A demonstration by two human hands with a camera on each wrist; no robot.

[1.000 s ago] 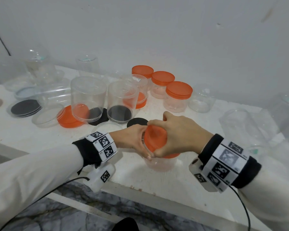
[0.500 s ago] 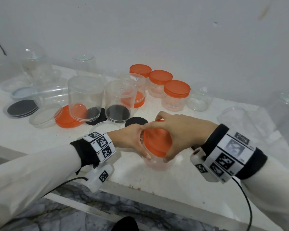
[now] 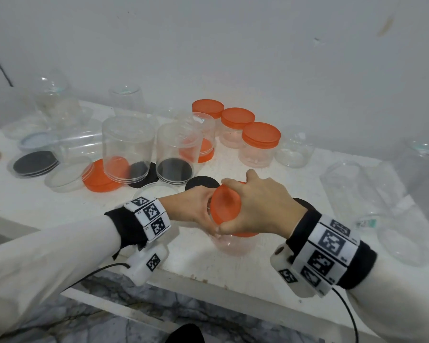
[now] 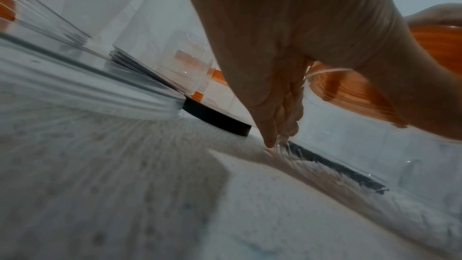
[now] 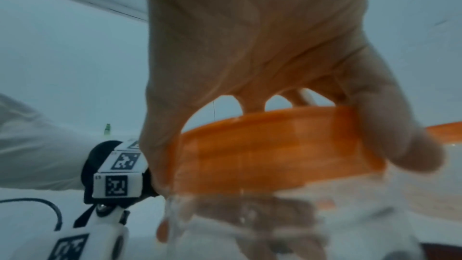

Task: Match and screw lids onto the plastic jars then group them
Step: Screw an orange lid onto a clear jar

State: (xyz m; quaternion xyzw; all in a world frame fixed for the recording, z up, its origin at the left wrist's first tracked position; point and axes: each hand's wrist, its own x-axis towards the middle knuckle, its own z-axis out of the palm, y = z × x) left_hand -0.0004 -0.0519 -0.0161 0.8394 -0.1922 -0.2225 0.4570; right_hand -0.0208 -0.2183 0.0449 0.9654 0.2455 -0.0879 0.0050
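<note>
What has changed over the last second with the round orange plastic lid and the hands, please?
The right hand re-gripped the round orange plastic lid: its fingers spread over the rim half a second ago and have now turned back and closed round it, a twisting stroke. The left hand still holds the clear plastic jar at the same table spot. Other jars and lids are unmoved.

The head view looks forward and down from above onto the white tabletop (image 3: 47,201), facing the pale wall behind it, with both forearms reaching in from the near edge. The left wrist view sits low, just above that tabletop, looking along the left hand (image 4: 287,50) from very close. The right wrist view looks along the right hand (image 5: 262,46), equally close. All three views share the round orange plastic lid (image 3: 226,206) (image 4: 437,42) (image 5: 275,149).
</note>
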